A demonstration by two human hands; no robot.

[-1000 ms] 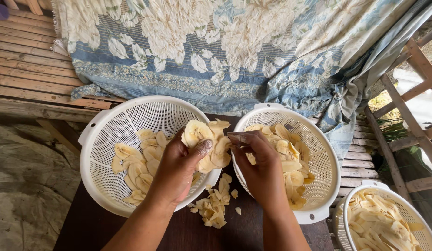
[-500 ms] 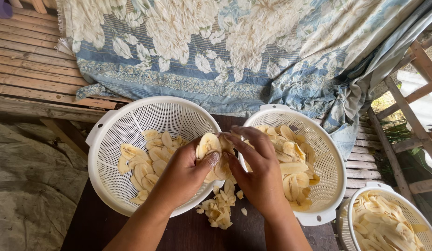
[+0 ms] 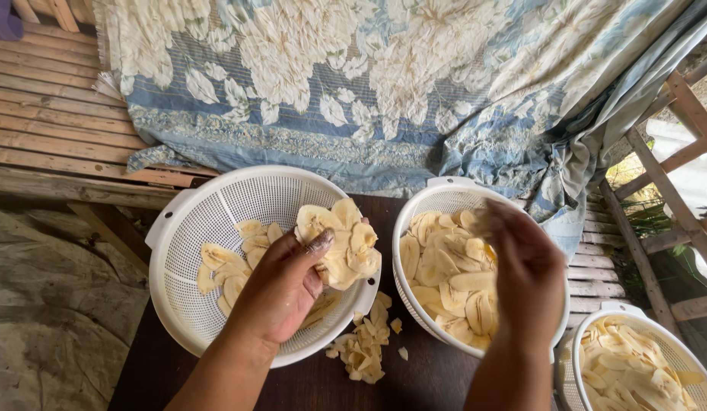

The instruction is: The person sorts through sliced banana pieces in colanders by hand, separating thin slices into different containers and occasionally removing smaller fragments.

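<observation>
My left hand (image 3: 281, 285) holds a stack of pale yellow banana slices (image 3: 340, 243) above the right rim of a white plastic colander (image 3: 209, 209), which has more slices (image 3: 228, 270) lying in it. My right hand (image 3: 525, 270) hovers, blurred, over a second white colander (image 3: 414, 209) full of banana slices (image 3: 445, 278); I cannot tell whether its fingers grip a slice. Both colanders stand on a dark brown table (image 3: 292, 384).
Small broken slice pieces (image 3: 365, 346) lie on the table between the colanders. A third white colander (image 3: 635, 365) with slices sits at the lower right. A blue floral cloth (image 3: 369, 84) covers a wooden slat bench (image 3: 49, 114) behind. A wooden frame (image 3: 665, 175) stands at the right.
My right hand has moved away from the stack in my left hand, to the right over the second colander. My left hand has lifted slightly with the stack.
</observation>
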